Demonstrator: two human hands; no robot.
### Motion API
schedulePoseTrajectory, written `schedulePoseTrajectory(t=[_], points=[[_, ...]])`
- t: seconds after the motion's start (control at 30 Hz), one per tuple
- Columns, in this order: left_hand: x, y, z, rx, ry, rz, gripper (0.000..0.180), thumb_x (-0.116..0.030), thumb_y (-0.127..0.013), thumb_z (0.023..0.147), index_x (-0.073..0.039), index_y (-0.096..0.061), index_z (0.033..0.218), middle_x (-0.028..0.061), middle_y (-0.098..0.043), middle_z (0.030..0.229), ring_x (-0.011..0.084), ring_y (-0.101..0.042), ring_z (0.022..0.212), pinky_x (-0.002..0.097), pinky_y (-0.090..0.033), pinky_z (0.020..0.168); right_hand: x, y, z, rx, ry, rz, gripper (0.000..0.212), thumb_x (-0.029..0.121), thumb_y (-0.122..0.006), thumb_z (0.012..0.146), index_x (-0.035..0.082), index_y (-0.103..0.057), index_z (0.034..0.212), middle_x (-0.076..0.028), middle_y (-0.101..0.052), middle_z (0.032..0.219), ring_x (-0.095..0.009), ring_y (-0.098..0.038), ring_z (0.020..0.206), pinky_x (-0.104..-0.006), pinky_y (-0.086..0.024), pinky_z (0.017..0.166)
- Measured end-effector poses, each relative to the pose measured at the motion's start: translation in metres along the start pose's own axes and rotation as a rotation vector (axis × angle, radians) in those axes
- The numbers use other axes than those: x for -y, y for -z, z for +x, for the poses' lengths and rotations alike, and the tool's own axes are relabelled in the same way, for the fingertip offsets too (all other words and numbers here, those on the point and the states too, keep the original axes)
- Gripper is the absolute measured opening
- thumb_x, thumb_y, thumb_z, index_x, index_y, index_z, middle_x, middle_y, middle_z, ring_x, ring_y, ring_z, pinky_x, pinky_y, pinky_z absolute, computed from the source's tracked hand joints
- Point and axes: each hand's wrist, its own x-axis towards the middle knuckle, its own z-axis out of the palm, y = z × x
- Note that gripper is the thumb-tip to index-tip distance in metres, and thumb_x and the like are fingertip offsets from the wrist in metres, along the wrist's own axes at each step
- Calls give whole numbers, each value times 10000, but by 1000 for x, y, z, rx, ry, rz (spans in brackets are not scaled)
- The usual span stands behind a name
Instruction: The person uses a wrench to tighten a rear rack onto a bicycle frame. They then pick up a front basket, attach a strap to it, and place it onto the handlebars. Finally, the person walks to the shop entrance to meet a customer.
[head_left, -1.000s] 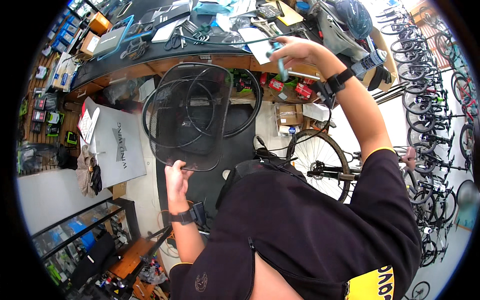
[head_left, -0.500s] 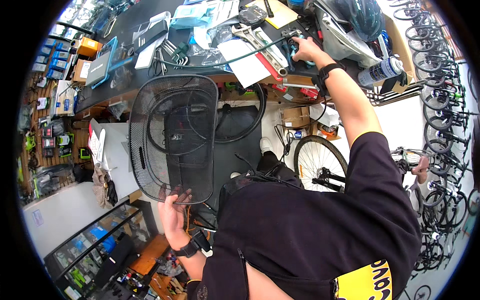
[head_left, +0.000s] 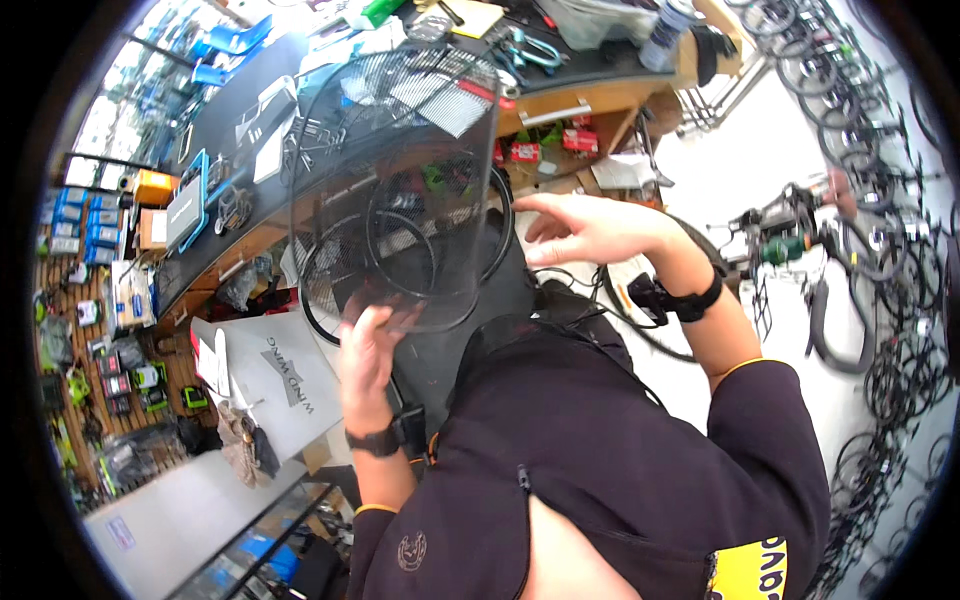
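A black wire-mesh bicycle basket (head_left: pixel 455 225) hangs upright ahead of me, overlapping the workbench edge in view. My left hand (head_left: pixel 368 360) grips its lower edge, with the fingers partly behind the mesh. To the right of the basket, my right hand (head_left: pixel 595 230) is raised in the air, its fingers stretched out and the thumb apart. Nothing shows in that hand, and a small gap seems to separate it from the basket's rim. Blue-handled pliers (head_left: pixel 540 52) lie on the bench beyond the right hand.
The dark workbench (head_left: pixel 225 120) carries hex keys, papers and a spray can (head_left: pixel 667 35). Through the mesh a bicycle wheel (head_left: pixel 500 240) shows. A bicycle (head_left: pixel 790 240) stands at the right. At the left are a large grey box (head_left: pixel 285 370) and a slatted display wall (head_left: pixel 75 335).
My right hand has left the bench and come back toward the basket, with its fingers opened. My left hand has raised the basket, which now overlaps the bench top. The view has shifted.
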Motion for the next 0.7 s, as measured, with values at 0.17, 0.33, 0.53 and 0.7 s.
schedulePoseTrajectory(t=[0.17,0.33,0.53,0.7], points=[[32,-29,-7,299,57,53,250,1,-494,838,37,-541,1081,144,-628,1067,283,-645,954,437,-536,882,16,-112,-53,-466,-202,259,802,372,-634,886,-37,-201,1423,-232,-544,1197,-239,-587,1027,-336,-475,895],[62,-61,-44,441,64,24,301,30,-502,835,28,-510,1136,120,-617,1036,237,-654,895,374,-575,796,-6,-183,-75,-1094,-122,130,650,95,-570,873,-19,-219,1407,-170,-559,1143,-188,-587,985,-299,-487,807],[108,-78,-113,569,76,103,451,-138,-585,878,-8,-443,1287,180,-550,1226,318,-556,1135,434,-485,933,-10,-223,-159,-1415,-120,-100,495,45,-519,825,-40,-422,1302,-268,-550,1183,-385,-588,1021,-387,-480,847],[123,-51,-128,799,153,26,812,-547,-550,863,-94,-233,1457,225,-343,1425,399,-376,1297,525,-314,1071,-30,-237,-270,-1527,-89,-374,368,35,-526,837,-58,-504,1192,-234,-632,977,-375,-639,777,-386,-514,694]])
